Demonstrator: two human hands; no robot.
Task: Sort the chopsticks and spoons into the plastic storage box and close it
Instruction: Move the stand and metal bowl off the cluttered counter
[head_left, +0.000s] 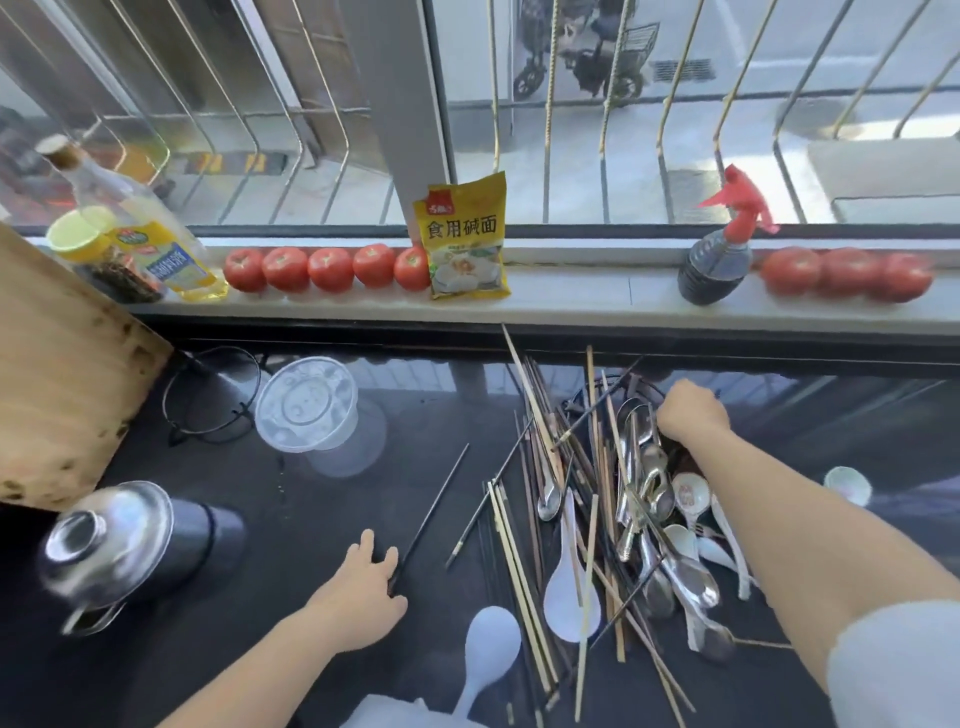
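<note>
Fingers of the left hand (363, 582) lie spread and nearly flat on the dark bench (311, 519) near its front edge, their tips touching the near end of a lone black chopstick (431, 512), whose long axis runs away from that hand toward the back edge, leaning right. This hand is the nearer one for it (nothing is gripped yet). Further right lies the heap of chopsticks and spoons (613, 519), mostly lengthwise front to back. At its far end the right hand (691, 410) is curled into the pile; what it holds I cannot tell. The clear plastic storage box (306, 405) sits toward the back left, apart from both hands.
</note>
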